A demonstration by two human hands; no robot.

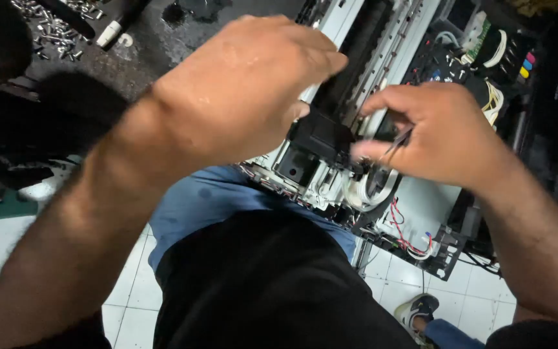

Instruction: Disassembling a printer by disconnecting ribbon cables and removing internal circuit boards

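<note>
White tile floor below. Printer chassis [421, 207] covers off, wiring exposed. Left hand [247, 97] gripping black carriage [321, 139]; right hand [440, 136] pinching thin cable [400, 143]. Carriage not freed.

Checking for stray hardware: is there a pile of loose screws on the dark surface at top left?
Yes, small silvery screws lie scattered there.

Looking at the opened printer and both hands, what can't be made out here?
Head view only:
- Left hand: its fingertips and whatever they touch are hidden behind the hand itself.
- Right hand: motion blur; the thin dark item in its fingers is unclear.
- Black carriage: partly covered by both hands.
- Screws: too small, cut off by the top edge.
</note>
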